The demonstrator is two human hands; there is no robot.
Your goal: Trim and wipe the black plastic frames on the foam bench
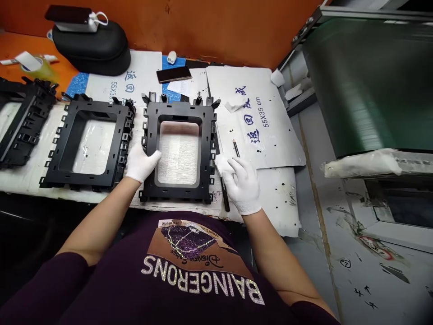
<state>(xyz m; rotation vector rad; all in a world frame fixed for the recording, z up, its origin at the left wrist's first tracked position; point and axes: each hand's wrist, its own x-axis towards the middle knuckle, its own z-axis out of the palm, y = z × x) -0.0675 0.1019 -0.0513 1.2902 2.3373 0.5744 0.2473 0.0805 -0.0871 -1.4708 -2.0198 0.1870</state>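
A black plastic frame [179,192] with a large rectangular opening and clips along its sides lies in front of me. My left hand [141,163], in a white glove, grips its left side, with the thumb over the inner edge. To the right of the frame, my gloved right hand [241,183] has its fingers bent together on a white wipe [221,163], close to the frame's right edge. A thin dark strip [225,195] lies beside that hand. Just beyond the fingers is a short dark pencil [236,148].
Two more black frames [81,180] [23,140] lie to the left. At the back are a phone [173,74], a black case [91,49] and a tape roll [37,67]. White printed sheets [284,140] cover the right side; a green conveyor belt [372,85] stands beyond.
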